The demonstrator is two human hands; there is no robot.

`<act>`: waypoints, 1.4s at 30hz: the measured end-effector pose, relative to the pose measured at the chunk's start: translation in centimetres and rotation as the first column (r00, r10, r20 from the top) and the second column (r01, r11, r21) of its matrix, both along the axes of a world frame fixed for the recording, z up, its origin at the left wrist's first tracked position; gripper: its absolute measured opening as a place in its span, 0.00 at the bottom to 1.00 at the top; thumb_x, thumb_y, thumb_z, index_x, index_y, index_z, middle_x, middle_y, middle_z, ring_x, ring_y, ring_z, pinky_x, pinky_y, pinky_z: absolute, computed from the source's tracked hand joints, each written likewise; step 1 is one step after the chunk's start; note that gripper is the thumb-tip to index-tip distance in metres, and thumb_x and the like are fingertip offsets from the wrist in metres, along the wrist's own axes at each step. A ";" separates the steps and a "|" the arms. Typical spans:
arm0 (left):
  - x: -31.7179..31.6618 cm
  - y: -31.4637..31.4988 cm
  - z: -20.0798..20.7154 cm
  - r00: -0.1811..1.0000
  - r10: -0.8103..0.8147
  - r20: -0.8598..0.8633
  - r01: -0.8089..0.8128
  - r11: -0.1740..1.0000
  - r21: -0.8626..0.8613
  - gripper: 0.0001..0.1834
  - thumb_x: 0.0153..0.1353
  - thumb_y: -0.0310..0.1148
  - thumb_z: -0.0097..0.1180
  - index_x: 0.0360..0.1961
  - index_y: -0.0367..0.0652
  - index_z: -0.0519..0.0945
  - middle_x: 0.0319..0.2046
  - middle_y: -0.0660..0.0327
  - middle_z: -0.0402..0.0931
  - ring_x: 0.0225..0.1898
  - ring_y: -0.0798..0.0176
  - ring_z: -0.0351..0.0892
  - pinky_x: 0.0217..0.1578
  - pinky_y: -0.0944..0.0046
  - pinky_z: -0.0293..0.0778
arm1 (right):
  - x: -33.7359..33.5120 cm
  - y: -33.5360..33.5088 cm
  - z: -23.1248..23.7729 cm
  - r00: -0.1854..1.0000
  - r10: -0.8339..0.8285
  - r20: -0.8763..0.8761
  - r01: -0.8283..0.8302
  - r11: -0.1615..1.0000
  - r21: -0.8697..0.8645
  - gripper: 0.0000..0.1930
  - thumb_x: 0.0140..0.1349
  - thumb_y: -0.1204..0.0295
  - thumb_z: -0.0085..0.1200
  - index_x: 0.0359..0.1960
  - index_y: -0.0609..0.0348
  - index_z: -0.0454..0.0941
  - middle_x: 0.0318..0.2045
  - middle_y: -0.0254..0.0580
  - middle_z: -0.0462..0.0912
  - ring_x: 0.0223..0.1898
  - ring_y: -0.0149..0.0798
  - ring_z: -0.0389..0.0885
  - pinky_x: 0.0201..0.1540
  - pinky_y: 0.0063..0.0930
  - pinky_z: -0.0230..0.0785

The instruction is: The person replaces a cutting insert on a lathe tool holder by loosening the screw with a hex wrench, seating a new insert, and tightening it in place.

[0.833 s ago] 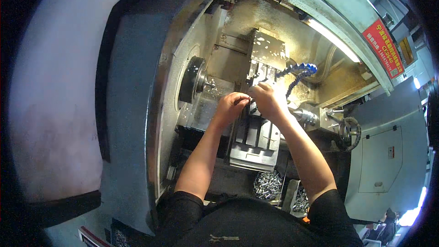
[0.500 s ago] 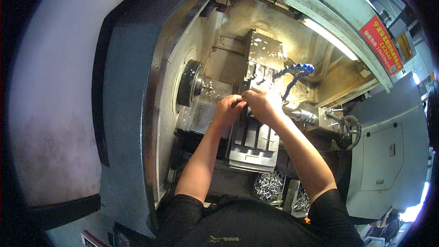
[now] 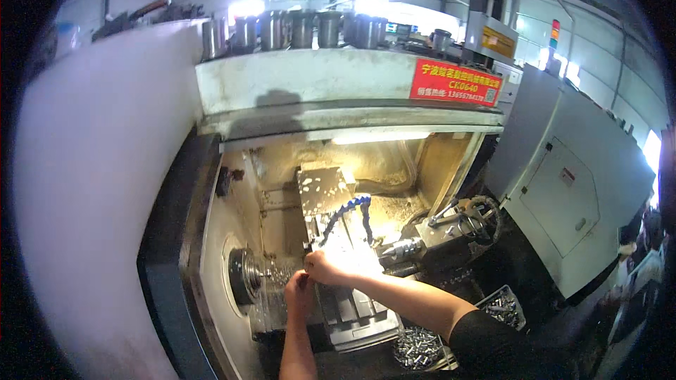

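Note:
My left hand (image 3: 298, 288) and my right hand (image 3: 325, 268) meet over the lathe's slotted cross slide (image 3: 362, 317), at its tool-holding area. Both have their fingers closed in a pinch, the fingertips close together. Whatever they grip is hidden by the fingers and too small to name. To their left, the dark round chuck (image 3: 243, 276) has a thin metal piece sticking out toward the hands. A segmented blue coolant hose (image 3: 363, 204) arches just beyond my right hand. The lamp's glare washes out the metal beside it.
Right of the slide sits a tailstock (image 3: 405, 250) with hoses behind it. A container of small metal parts (image 3: 417, 348) stands near my right elbow, and a white bin (image 3: 520, 309) holds more. A lit lamp (image 3: 380, 138) runs under the hood, with metal cylinders (image 3: 303, 30) on top.
The head view has tilted up, bringing the machine's top and the workshop behind into sight. My hands stay together at the same place on the slide.

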State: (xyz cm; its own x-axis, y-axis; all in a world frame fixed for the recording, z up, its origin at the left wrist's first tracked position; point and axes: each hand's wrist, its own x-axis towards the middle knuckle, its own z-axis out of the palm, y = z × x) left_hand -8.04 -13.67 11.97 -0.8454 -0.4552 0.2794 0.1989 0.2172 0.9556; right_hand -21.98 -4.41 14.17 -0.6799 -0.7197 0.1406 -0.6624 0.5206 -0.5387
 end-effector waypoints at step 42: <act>0.0 -1.2 -0.8 0.987 0.047 0.156 -0.025 0.989 -0.144 0.15 0.72 0.36 0.65 0.55 0.41 0.86 0.47 0.54 0.89 0.48 0.59 0.88 0.51 0.58 0.80 | -2.5 0.1 4.6 0.662 0.643 -0.385 -0.470 0.756 0.455 0.09 0.70 0.63 0.57 0.36 0.53 0.82 0.35 0.42 0.87 0.42 0.48 0.89 0.40 0.47 0.80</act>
